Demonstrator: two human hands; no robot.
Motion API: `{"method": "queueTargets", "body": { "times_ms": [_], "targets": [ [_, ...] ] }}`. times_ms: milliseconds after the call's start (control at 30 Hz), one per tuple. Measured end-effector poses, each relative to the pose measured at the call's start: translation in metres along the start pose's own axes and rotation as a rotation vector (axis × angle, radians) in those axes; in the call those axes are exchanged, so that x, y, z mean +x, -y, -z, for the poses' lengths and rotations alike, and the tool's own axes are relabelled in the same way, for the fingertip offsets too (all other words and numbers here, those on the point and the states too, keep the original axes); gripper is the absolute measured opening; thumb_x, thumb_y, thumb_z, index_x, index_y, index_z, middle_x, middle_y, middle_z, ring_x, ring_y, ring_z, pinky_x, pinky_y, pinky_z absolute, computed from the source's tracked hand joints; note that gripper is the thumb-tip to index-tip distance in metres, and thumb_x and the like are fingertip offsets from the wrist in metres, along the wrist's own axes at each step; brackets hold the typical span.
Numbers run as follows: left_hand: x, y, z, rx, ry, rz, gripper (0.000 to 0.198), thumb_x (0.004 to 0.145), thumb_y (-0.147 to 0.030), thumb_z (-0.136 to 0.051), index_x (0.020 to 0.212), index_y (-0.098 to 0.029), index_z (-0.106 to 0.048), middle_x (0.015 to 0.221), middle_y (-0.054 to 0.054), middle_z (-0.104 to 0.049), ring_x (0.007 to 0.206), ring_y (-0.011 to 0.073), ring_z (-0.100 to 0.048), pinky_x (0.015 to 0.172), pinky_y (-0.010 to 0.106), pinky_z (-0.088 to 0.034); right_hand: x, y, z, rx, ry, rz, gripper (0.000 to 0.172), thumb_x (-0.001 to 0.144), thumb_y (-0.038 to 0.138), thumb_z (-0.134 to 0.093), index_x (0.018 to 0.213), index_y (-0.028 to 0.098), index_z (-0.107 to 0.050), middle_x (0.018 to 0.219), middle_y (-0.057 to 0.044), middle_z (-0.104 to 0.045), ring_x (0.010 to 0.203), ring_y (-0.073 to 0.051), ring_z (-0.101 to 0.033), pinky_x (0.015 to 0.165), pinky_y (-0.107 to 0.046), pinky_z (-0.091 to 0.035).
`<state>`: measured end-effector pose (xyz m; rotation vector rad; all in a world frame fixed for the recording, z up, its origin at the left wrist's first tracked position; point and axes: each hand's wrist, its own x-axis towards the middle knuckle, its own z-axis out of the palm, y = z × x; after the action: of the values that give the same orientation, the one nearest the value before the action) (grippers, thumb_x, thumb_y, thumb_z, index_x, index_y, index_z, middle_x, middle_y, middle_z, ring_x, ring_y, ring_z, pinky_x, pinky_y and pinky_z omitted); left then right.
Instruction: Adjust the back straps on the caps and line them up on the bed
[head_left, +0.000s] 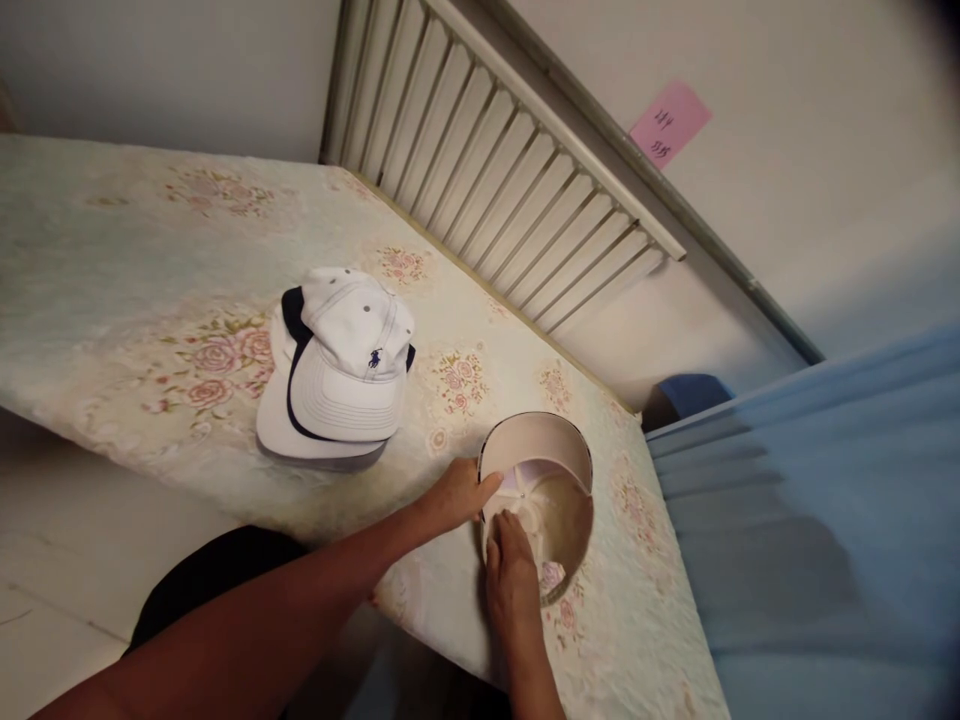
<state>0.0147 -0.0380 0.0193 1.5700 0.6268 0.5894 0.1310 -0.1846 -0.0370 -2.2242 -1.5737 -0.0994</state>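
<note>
A light baseball cap (534, 440) lies upturned near the table's right end, its brim away from me and its pale inside showing. My left hand (461, 492) grips the cap's left edge beside the brim, thumb on the inner side. My right hand (514, 565) reaches over the near left rim, fingers curled together into the cap; its underside is hidden. To the left sits a stack of white caps (349, 375) with dark trim, brims toward me. The top one bears a small navy emblem.
A floral cloth covers the table (442, 300). Along its far side stands a radiator (495, 170) against the wall, with a pink paper note (670, 123) above. A blue curtain (825, 530) hangs at the right. Something black (217, 575) is below the near edge.
</note>
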Motion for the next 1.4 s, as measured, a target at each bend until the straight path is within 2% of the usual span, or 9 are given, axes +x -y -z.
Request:
{"method": "queueTargets", "body": {
  "times_ms": [267, 400, 567, 733, 800, 1000, 1233, 1300, 1400],
  "targets": [
    [0.000, -0.010, 0.014, -0.090, -0.051, 0.026, 0.037, 0.083, -0.040, -0.043, 0.068, -0.010, -0.061, 0.054, 0.006, -0.060, 0.048, 0.0184, -0.061, 0.042, 0.023, -0.042, -0.031, 0.016, 0.007, -0.044, -0.001, 0.002, 0.048, 0.088, 0.033, -0.047, 0.130, 0.010, -0.046, 0.134, -0.018, -0.049, 0.126, -0.027, -0.043, 0.103, -0.049, -0.037],
    [0.002, -0.010, 0.019, -0.166, -0.068, 0.030, 0.036, 0.082, -0.039, -0.045, 0.071, -0.010, -0.062, 0.058, 0.006, -0.062, 0.049, 0.0185, -0.062, 0.042, 0.023, -0.044, -0.025, 0.016, 0.008, -0.107, -0.052, 0.038, 0.043, 0.088, 0.026, -0.045, 0.128, 0.010, -0.048, 0.133, -0.018, -0.050, 0.126, -0.028, -0.043, 0.102, -0.051, -0.037],
    [0.004, -0.011, 0.022, -0.276, -0.101, 0.032, 0.032, 0.081, -0.037, -0.048, 0.086, -0.009, -0.062, 0.063, 0.005, -0.064, 0.048, 0.0173, -0.061, 0.042, 0.024, -0.047, -0.011, 0.015, 0.012, -0.166, -0.083, 0.083, 0.039, 0.087, 0.018, -0.040, 0.123, 0.010, -0.053, 0.127, -0.018, -0.055, 0.120, -0.027, -0.049, 0.098, -0.047, -0.041],
    [0.005, -0.010, 0.025, -0.276, -0.089, -0.002, 0.036, 0.082, -0.039, -0.048, 0.097, -0.009, -0.061, 0.068, 0.006, -0.065, 0.054, 0.0173, -0.062, 0.041, 0.021, -0.046, -0.004, 0.024, 0.023, -0.198, 0.039, 0.072, 0.048, 0.077, 0.006, -0.036, 0.120, 0.015, -0.055, 0.112, -0.012, -0.065, 0.101, -0.023, -0.061, 0.086, -0.041, -0.048],
    [0.005, -0.009, 0.025, -0.268, -0.086, -0.009, 0.036, 0.082, -0.039, -0.048, 0.096, -0.009, -0.061, 0.068, 0.007, -0.065, 0.055, 0.0174, -0.063, 0.040, 0.020, -0.045, -0.004, 0.029, 0.026, -0.216, 0.050, 0.060, 0.046, 0.076, 0.007, -0.039, 0.118, 0.017, -0.057, 0.110, -0.011, -0.066, 0.099, -0.024, -0.062, 0.086, -0.041, -0.048],
    [0.003, -0.011, 0.026, -0.271, -0.066, 0.002, 0.033, 0.081, -0.041, -0.049, 0.081, -0.010, -0.062, 0.063, 0.006, -0.064, 0.049, 0.0162, -0.061, 0.041, 0.021, -0.046, 0.002, 0.033, 0.023, -0.209, -0.096, 0.093, 0.043, 0.082, 0.016, -0.040, 0.122, 0.012, -0.053, 0.125, -0.018, -0.057, 0.115, -0.028, -0.053, 0.093, -0.045, -0.044],
    [0.001, -0.014, 0.030, -0.250, -0.058, -0.043, 0.034, 0.082, -0.040, -0.048, 0.079, -0.010, -0.062, 0.059, 0.005, -0.062, 0.047, 0.0153, -0.058, 0.040, 0.021, -0.044, 0.004, 0.033, 0.025, -0.211, 0.041, 0.058, 0.045, 0.078, 0.008, -0.036, 0.119, 0.012, -0.055, 0.103, -0.014, -0.066, 0.097, -0.027, -0.060, 0.087, -0.042, -0.047],
    [0.000, -0.014, 0.029, -0.251, -0.043, -0.046, 0.035, 0.082, -0.042, -0.048, 0.079, -0.009, -0.062, 0.061, 0.006, -0.063, 0.049, 0.0158, -0.059, 0.041, 0.022, -0.045, 0.004, 0.036, 0.026, -0.179, 0.028, 0.028, 0.044, 0.079, 0.010, -0.038, 0.120, 0.013, -0.054, 0.106, -0.014, -0.065, 0.098, -0.026, -0.060, 0.086, -0.041, -0.047],
    [-0.001, -0.013, 0.028, -0.240, -0.029, -0.044, 0.037, 0.082, -0.042, -0.047, 0.077, -0.009, -0.062, 0.060, 0.006, -0.063, 0.049, 0.0155, -0.059, 0.042, 0.021, -0.044, 0.007, 0.039, 0.025, -0.143, -0.030, 0.027, 0.047, 0.079, 0.014, -0.042, 0.126, 0.013, -0.048, 0.121, -0.017, -0.059, 0.112, -0.028, -0.055, 0.092, -0.043, -0.046]
  ]
}}
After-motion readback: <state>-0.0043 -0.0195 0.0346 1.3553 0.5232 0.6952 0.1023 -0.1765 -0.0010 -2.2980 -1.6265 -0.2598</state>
